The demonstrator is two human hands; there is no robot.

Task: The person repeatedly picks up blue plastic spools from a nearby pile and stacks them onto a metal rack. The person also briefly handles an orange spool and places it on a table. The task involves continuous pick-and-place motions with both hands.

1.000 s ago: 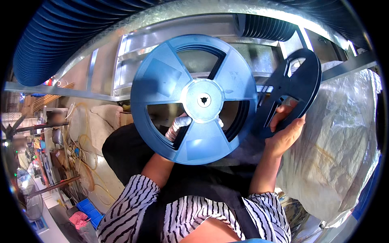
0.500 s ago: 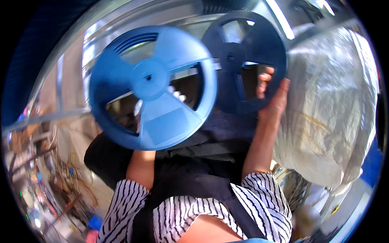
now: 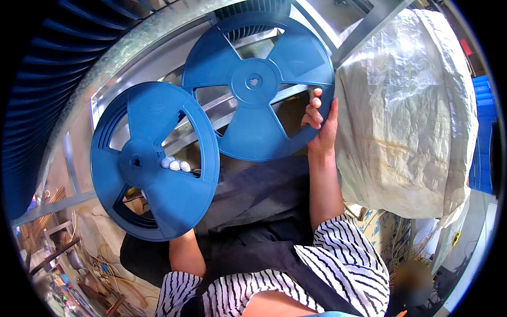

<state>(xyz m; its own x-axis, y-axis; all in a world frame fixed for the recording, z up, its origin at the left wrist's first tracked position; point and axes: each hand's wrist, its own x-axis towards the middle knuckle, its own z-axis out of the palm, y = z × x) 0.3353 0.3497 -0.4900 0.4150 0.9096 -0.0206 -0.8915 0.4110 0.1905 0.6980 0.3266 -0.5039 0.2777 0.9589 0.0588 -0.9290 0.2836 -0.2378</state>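
Note:
A blue plastic reel (image 3: pixel 252 124) with wide cut-out windows is raised in front of me, its flat face toward me. My right hand (image 3: pixel 323 124) grips its right rim, fingers through a window and thumb outside. Lower left, several blue reels, stacked together (image 3: pixel 177 203), are tilted to one side. My left hand (image 3: pixel 176 165) supports this stack from behind; only its white-covered fingertips show through an opening, curled at the edge of a spoke. The rest of that hand is hidden by the reels. The two sets of reels overlap slightly or nearly touch at their rims.
A large whitish woven sack (image 3: pixel 401 132) bulges close by my right arm. Metal frame bars (image 3: pixel 369 37) run behind the reels. Dark ribbed round edges (image 3: pixel 63 68) rise at upper left. Sticks and cords (image 3: pixel 100 269) clutter the lower left; blue bins (image 3: pixel 481 137) stand far right.
The left stack has moved down and to the left. The right-hand reel has shifted left and turned more squarely toward me. Both hands keep their hold.

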